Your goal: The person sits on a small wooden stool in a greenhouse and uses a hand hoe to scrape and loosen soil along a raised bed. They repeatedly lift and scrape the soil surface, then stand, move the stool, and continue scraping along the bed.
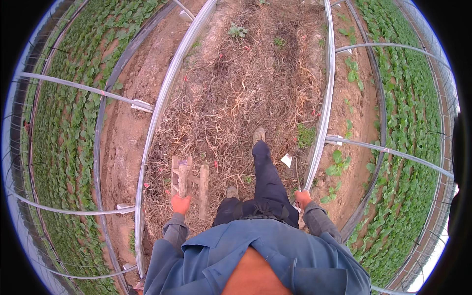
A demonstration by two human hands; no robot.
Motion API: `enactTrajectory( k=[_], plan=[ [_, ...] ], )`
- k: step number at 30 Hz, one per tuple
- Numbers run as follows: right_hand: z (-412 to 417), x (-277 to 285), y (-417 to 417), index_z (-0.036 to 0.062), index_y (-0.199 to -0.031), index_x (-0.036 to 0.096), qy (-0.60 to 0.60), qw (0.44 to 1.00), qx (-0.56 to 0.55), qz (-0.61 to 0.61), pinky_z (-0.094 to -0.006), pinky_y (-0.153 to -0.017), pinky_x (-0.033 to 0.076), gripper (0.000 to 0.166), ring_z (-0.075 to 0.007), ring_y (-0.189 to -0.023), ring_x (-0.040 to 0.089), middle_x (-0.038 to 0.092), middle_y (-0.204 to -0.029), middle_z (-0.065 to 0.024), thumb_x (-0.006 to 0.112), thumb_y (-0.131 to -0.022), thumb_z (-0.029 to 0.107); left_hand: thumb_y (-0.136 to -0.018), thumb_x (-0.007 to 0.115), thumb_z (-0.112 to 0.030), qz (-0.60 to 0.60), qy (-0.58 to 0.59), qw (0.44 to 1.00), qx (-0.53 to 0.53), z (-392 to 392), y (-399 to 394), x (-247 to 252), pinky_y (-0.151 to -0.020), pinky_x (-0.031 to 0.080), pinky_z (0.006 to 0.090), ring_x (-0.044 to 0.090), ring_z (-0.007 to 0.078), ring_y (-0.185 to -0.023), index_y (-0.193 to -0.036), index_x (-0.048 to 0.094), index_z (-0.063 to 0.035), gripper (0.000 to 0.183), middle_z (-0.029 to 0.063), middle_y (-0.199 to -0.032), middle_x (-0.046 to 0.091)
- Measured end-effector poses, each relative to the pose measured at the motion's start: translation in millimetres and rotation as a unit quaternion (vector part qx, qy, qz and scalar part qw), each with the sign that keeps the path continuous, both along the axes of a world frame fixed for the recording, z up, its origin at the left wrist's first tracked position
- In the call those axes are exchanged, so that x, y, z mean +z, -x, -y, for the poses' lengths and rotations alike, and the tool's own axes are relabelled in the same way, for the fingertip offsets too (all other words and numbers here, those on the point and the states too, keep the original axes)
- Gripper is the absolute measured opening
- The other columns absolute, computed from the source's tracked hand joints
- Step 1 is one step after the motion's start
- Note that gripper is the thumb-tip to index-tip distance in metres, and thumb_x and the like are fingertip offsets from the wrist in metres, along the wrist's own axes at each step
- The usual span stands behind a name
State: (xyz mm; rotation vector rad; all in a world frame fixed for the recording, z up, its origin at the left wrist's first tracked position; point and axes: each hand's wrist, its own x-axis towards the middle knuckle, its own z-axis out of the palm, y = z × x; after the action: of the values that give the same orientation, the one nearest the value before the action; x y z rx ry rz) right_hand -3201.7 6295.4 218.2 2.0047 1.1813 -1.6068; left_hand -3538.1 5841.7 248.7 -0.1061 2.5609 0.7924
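Note:
My left hand (180, 204) grips one bar of a small, rough wooden stool (204, 191), carried low at my left side above dry stems. My right hand (303, 199) is closed at my right hip around a thin, stick-like thing (298, 175); its kind is too small to make out. That hand appears close to the near end of a pale metal rail (320, 136). Between the hands, my right shoe (259, 135) is well ahead of my left shoe (232, 191) on the withered ground cover.
A second metal rail (156, 118) runs along the left. Thin cross pipes (391, 150) reach outward from both rails over bare soil. Green crop beds (70, 129) lie beyond dark edging strips (99, 147). A white scrap (286, 160) lies near my right leg.

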Motion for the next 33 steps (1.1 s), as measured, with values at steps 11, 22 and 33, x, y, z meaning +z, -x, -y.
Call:
enactTrajectory(
  k=[11, 22, 33],
  plan=[
    [-232.5, 2.4, 171.3, 0.0062, -0.068, 0.048, 0.042, 0.998, -0.031, -0.037, -0.0334, -0.036, 0.028, 0.023, -0.0170, -0.044, 0.042, 0.045, -0.056, -0.0056, 0.051, -0.089, 0.015, -0.065, 0.075, -0.028, 0.127, 0.059, 0.988, 0.071, -179.3, 124.9, 14.5, -0.064, 0.054, 0.0392, 0.069, 0.0279, -0.066, -0.080, 0.067, 0.0062, 0.038, 0.0179, -0.070, 0.068],
    [-412.5, 20.8, 282.7, 0.0064, -0.085, 0.046, 0.007, 0.998, -0.066, -0.014, -0.0309, -0.037, 0.031, 0.013, -0.0151, -0.047, 0.043, 0.043, -0.060, -0.0046, 0.051, -0.092, 0.016, -0.068, 0.074, -0.040, 0.113, 0.122, 0.950, -0.266, -323.7, 234.1, -100.6, -0.072, 0.055, 0.0408, 0.071, 0.0312, -0.078, -0.076, 0.070, 0.0061, 0.047, 0.0194, -0.074, 0.070],
    [-535.9, 44.1, 390.0, 0.0084, -0.077, 0.051, 0.034, 0.980, -0.182, 0.068, -0.0353, -0.041, 0.032, 0.015, -0.0189, -0.048, 0.044, 0.046, -0.060, -0.0051, 0.050, -0.090, 0.016, -0.073, 0.070, -0.025, 0.155, 0.068, 0.984, -0.064, -592.4, 481.8, -77.4, -0.076, 0.055, 0.0397, 0.071, 0.0309, -0.083, -0.096, 0.071, -0.0003, 0.034, 0.0183, -0.084, 0.072]
  ],
)
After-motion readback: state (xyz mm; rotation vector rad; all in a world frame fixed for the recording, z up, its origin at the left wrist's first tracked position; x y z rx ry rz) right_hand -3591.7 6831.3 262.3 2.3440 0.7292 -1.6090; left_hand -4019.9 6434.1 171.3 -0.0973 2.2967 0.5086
